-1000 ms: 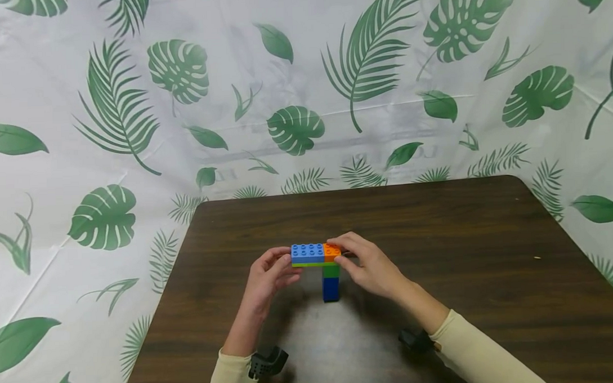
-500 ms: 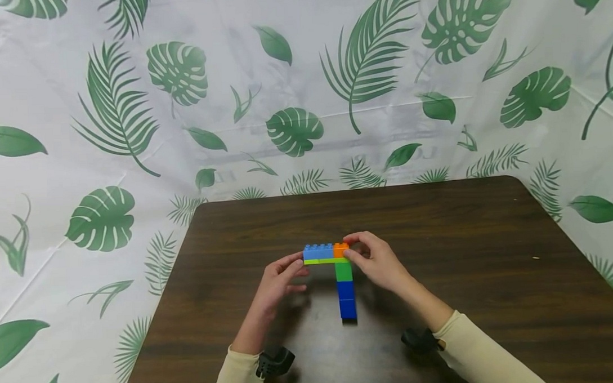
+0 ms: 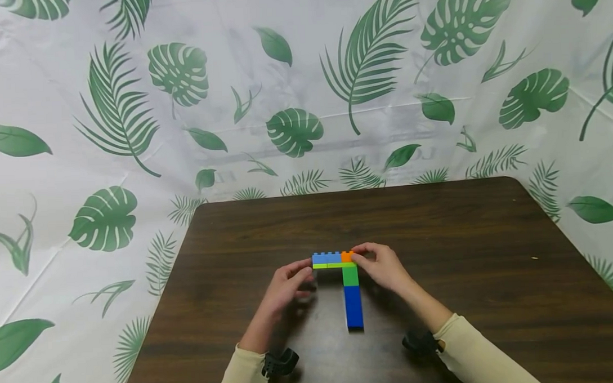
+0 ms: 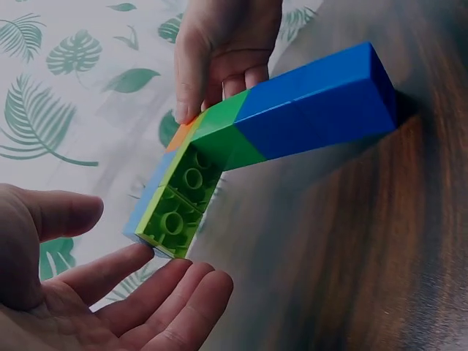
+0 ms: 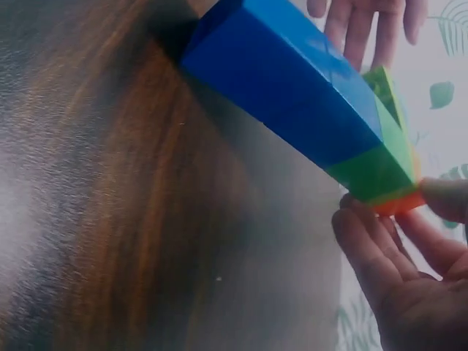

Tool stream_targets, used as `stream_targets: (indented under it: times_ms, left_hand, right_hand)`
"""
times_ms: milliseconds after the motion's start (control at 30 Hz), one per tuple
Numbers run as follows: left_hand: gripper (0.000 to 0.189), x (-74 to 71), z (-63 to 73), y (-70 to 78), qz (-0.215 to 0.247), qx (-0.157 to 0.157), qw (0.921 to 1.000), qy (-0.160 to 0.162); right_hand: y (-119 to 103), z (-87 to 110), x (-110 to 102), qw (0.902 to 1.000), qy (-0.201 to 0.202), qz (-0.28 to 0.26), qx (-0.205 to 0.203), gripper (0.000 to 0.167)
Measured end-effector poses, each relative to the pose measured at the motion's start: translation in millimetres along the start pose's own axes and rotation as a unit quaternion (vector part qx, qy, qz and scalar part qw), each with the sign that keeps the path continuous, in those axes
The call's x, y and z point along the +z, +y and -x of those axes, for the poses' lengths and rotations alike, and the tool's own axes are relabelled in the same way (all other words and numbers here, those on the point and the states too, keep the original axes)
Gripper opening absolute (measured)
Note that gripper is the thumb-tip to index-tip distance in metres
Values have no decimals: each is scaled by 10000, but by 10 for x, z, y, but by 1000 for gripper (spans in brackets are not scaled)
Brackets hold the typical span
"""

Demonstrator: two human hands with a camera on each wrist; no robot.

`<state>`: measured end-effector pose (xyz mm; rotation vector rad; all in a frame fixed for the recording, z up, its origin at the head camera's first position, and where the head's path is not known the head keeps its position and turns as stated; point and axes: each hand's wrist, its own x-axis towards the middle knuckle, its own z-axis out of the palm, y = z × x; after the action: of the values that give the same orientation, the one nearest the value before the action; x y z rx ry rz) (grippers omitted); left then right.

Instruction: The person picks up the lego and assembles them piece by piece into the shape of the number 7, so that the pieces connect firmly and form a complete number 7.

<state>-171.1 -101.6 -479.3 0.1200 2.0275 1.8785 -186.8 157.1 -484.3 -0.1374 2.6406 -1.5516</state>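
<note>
A toy-brick assembly hangs between the hands in the head view. Its column has two dark blue bricks (image 3: 353, 307) under a green brick (image 3: 350, 276). Lime-green bricks (image 4: 175, 212) run sideways from the column's top, with a light blue brick (image 3: 327, 258) and an orange brick (image 3: 346, 257) above them. My right hand (image 3: 387, 268) pinches the orange brick between thumb and fingers. At the other end, the extended fingers of my left hand (image 3: 288, 285) touch the lime-green end, the thumb held apart from it. Whether the column's foot touches the table cannot be told.
A dark wood-grain table (image 3: 454, 226) lies under the hands. Behind it hangs a white sheet (image 3: 241, 58) with green leaf prints. A small pale speck (image 3: 534, 258) lies on the table's right side. Each wrist wears a black camera (image 3: 280, 362).
The assembly has moved right and slightly lower. It has tilted, so its studs show less and more of the blue column shows, its foot nearer the person. Both hands have moved with it.
</note>
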Motion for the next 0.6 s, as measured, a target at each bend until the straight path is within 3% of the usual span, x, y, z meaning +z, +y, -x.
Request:
stream_targets:
  times_ms: [400, 600]
  left_hand:
    - [44, 61, -35, -143, -247, -211, 9993, 185]
    - [44, 58, -84, -235, -364, -418, 9983, 163]
  right_hand:
    - [137, 65, 65, 9973, -374, 376, 509, 33]
    - [170, 73, 99, 9953, -558, 717, 336, 34]
